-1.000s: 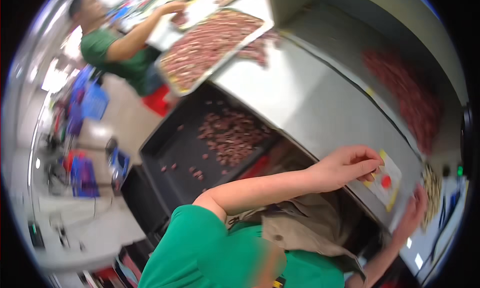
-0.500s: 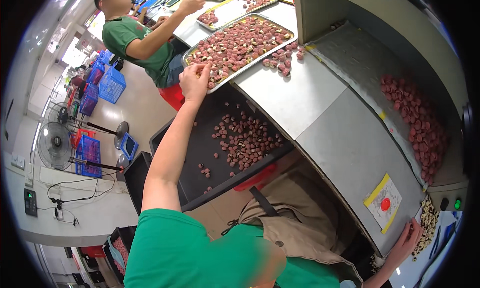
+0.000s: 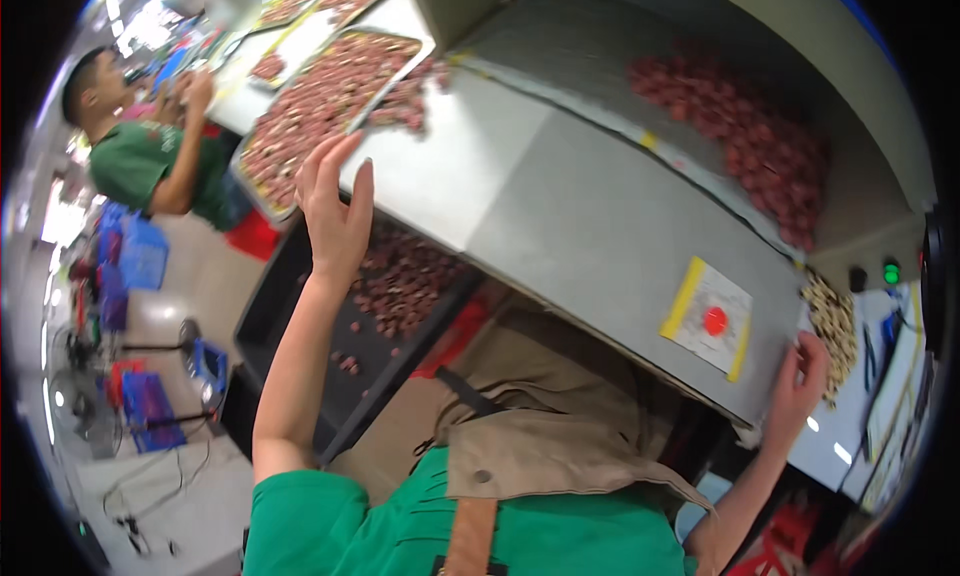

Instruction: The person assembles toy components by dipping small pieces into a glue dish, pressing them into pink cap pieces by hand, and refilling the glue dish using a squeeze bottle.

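Observation:
My left hand (image 3: 335, 221) is raised over the near edge of a metal tray (image 3: 375, 111), fingers apart and thumb held away, with nothing visible in it. Many small reddish round pieces (image 3: 330, 86) cover that tray, some showing cream and dark sides. At the right end of the grey worktop (image 3: 590, 226), my right hand (image 3: 803, 376) has its fingers curled together beside a pile of small cream-and-dark pieces (image 3: 830, 311). What its fingertips hold, if anything, is blurred. A white card with yellow edges (image 3: 706, 321) and a red disc (image 3: 714, 322) lies left of that hand.
Red discs (image 3: 740, 141) are heaped under the machine housing (image 3: 870, 106). A black bin (image 3: 345, 431) with reddish pieces stands below the worktop. A co-worker in green (image 3: 150, 161) is at the far left. Blue crates (image 3: 145, 251) and fans stand on the floor.
My view has swung to the right. My left hand has come off the tray's edge and its fingers have spread. My right hand stays by the cream-and-dark pile.

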The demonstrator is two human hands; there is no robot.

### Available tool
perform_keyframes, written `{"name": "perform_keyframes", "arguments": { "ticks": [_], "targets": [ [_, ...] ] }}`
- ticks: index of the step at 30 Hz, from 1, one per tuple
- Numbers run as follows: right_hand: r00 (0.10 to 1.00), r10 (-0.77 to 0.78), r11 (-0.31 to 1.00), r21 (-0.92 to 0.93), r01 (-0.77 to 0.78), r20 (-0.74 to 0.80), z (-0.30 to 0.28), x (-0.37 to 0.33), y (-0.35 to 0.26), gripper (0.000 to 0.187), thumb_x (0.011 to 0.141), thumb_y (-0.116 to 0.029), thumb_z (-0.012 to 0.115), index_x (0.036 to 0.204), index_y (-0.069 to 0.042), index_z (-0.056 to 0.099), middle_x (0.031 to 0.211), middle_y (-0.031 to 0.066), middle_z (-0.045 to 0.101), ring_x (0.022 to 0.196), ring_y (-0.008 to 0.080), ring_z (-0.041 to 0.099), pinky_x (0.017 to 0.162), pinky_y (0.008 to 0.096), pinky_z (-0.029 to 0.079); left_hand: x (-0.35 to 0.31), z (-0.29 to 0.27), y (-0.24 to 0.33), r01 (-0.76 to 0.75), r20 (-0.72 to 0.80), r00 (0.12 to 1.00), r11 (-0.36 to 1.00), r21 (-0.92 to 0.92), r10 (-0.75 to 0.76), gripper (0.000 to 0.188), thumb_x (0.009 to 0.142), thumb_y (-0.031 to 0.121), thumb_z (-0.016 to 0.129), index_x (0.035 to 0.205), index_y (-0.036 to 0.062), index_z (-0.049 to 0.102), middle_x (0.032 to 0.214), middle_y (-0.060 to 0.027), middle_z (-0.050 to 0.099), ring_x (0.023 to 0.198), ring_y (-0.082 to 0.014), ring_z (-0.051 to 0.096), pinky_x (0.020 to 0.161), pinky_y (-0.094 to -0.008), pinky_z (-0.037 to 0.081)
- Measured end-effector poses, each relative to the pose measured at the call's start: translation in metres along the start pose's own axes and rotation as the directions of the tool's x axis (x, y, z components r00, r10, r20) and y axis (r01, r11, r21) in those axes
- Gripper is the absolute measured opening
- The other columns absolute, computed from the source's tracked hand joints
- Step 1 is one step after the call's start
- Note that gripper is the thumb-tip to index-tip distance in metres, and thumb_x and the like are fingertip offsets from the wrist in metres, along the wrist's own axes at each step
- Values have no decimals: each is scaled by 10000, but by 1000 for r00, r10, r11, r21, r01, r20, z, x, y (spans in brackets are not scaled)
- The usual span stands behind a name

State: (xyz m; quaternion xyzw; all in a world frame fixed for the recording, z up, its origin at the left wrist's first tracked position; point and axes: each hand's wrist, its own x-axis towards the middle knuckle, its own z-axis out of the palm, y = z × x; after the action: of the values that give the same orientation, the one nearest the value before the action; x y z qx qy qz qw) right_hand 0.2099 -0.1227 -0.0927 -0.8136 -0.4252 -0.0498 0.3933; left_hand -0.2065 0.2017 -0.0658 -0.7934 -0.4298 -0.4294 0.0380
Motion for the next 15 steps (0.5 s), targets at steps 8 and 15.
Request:
{"name": "perform_keyframes", "arguments": {
  "ticks": [8,15],
  "targets": [
    [993,119,992,33,-119,7,-2,-2,-10,199,864,-36,590,1059,-23,556,857,18,530,746,92,493,694,223,422,70,167,144,-190,242,910,857,-479,337,217,779,126,630,995,109,630,1037,-117,598,966,-328,562,820,-429,446],
    [999,44,999,-9,-44,-29,-7,2,-13,180,849,-2,584,1026,-2,554,942,60,559,801,124,545,701,237,451,84,257,188,-424,-21,879,760,-493,477,198,749,151,657,946,140,642,1054,-122,601,1010,-313,562,792,-425,492]
  ]
}}
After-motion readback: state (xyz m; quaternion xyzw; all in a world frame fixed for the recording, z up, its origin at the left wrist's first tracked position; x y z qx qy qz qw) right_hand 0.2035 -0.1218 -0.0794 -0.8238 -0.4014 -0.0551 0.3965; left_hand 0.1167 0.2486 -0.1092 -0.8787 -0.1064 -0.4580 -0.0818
